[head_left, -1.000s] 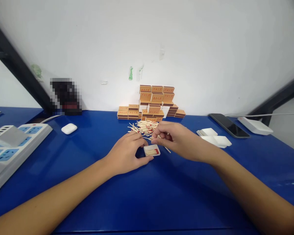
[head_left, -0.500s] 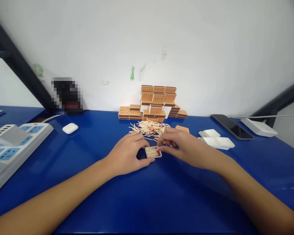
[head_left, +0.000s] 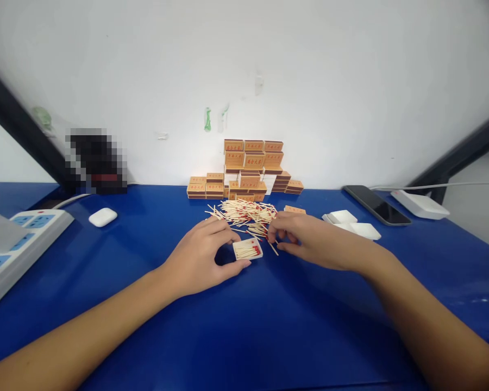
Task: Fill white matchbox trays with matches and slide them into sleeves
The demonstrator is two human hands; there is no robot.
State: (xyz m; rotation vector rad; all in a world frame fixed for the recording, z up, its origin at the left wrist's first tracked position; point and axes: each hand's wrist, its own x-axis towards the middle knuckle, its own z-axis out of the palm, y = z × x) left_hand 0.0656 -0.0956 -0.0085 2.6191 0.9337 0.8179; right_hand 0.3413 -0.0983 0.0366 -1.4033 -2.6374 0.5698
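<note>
A small white matchbox tray [head_left: 238,247] sits on the blue table with several red-tipped matches [head_left: 248,251] lying in it. My left hand [head_left: 204,255] grips the tray from the left, thumb along its near edge and fingers at its far corner. Just right of the tray, my right hand [head_left: 295,234] is curled, with a single match [head_left: 274,249] at its thumb and fingertips. Its fingers reach the right edge of a loose heap of matches [head_left: 244,213].
Stacked orange matchboxes [head_left: 254,161] stand behind the heap against the wall. One more matchbox [head_left: 295,209] lies beyond my right hand. White empty trays [head_left: 365,231], a phone [head_left: 377,205] and a white box [head_left: 419,204] are at right; a white case [head_left: 102,217] and power strip [head_left: 36,233] at left.
My right hand has moved from over the tray to the right, to a match beside the heap. My left hand still holds the tray. The view has shifted slightly.
</note>
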